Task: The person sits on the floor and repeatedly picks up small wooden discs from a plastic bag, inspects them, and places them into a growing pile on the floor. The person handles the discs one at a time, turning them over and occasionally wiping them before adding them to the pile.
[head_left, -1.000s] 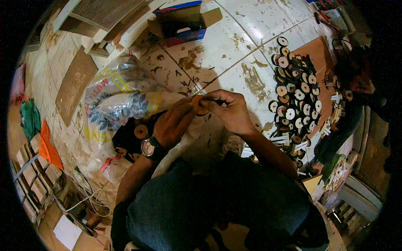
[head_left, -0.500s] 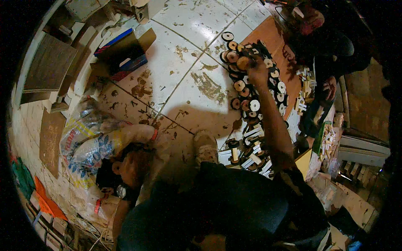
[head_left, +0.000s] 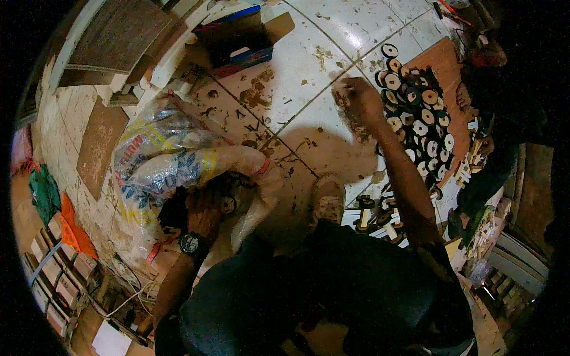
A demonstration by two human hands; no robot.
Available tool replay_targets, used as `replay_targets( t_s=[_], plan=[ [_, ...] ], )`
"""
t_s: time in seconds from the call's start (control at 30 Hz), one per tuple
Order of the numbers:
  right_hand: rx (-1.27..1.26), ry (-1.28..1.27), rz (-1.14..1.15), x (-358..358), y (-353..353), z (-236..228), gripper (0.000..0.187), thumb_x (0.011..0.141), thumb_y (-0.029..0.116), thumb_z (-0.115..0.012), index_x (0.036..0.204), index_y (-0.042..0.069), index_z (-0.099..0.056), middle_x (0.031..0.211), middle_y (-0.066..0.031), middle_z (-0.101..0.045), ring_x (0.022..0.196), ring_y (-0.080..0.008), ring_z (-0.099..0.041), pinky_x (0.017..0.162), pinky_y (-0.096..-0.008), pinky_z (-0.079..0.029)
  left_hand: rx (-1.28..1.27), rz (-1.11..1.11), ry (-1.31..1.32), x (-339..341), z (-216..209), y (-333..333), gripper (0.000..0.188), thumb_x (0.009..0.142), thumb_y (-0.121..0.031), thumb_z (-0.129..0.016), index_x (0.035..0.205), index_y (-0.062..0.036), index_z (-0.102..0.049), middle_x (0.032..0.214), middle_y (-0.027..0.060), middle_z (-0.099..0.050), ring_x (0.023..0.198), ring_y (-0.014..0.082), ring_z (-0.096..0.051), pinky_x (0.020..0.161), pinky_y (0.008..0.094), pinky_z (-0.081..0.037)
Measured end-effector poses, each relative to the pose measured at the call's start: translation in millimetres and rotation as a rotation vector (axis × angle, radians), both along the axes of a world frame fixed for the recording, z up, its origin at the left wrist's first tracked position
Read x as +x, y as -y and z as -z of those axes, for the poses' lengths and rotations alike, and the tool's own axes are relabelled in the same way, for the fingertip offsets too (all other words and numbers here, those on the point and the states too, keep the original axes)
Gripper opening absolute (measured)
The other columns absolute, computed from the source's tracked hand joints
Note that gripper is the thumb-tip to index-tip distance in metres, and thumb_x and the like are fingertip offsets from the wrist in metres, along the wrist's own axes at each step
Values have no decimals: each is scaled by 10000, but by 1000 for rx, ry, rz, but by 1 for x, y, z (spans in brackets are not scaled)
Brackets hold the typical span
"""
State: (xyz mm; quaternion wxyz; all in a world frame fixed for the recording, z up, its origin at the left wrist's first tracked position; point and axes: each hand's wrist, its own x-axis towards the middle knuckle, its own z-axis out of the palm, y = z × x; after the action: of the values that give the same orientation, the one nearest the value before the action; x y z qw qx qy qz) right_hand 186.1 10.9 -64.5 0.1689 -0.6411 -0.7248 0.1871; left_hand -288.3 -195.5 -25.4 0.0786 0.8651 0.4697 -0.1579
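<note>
A printed white woven plastic sack (head_left: 178, 169) with red trim lies on the floor to the left, its dark mouth gaping toward me. At that mouth is my left hand (head_left: 203, 210), with a watch on its wrist; shadow hides its fingertips. Dark round pieces (head_left: 237, 187) show beside it inside the sack. My right hand (head_left: 361, 99) is over the tiles, left of a pile of black-rimmed wooden discs (head_left: 421, 127). Its fingers are curled and partly blurred, and what they hold cannot be made out.
Spool-like pieces (head_left: 389, 228) lie right of my shoe (head_left: 328, 202). An open cardboard box (head_left: 243, 56) stands beyond the sack. A brown board (head_left: 436, 56) lies under the discs. Another person (head_left: 493, 118) sits at the right, near small wooden blocks (head_left: 466, 169).
My right hand has left the disc pile and moved left over the tiles. My left hand has moved forward at the sack's mouth. The whole view has shifted.
</note>
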Motion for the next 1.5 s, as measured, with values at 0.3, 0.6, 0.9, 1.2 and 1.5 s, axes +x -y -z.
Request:
replay_targets(
  t_s=[0.3,0.6,0.9,1.2,1.5],
  plan=[
    [-74,59,-307,-107,-9,29,174,834,82,-619,997,25,-595,930,-157,-604,751,-335,-610,680,-400,-501,-424,-548,668,22,-67,-40,578,799,-65,-654,1334,-28,-436,1343,175,-470,1196,347,-493,1000,429,-413],
    [-474,-907,-48,-141,70,-101,182,882,91,-663,1026,-20,-653,877,-32,-671,775,-73,-587,696,-236,-491,-870,-918,1690,94,-60,-72,602,863,-43,-606,1404,-52,-342,1345,91,-468,1209,208,-473,1014,353,-398],
    [-282,-874,-144,-148,85,-124,170,861,28,-651,1021,-30,-654,900,-85,-673,834,-143,-623,747,-272,-491,-6,-315,923,122,-59,-94,733,680,-156,-745,1331,-20,-436,1142,181,-552,1014,323,-567,839,403,-496],
    [-235,-554,-305,-146,87,-118,206,832,44,-632,1035,59,-664,975,-163,-668,911,-316,-655,800,-380,-522,-146,-503,987,139,-73,-98,681,681,-171,-758,1266,-29,-440,1102,191,-573,1033,365,-560,881,435,-470],
    [-561,-963,-59,-137,90,-77,211,824,47,-695,1025,35,-633,870,-36,-639,816,-135,-596,715,-279,-488,-162,-277,891,144,-55,-98,654,710,-128,-761,1273,-59,-435,1220,189,-522,1108,359,-531,906,442,-464]
  ],
)
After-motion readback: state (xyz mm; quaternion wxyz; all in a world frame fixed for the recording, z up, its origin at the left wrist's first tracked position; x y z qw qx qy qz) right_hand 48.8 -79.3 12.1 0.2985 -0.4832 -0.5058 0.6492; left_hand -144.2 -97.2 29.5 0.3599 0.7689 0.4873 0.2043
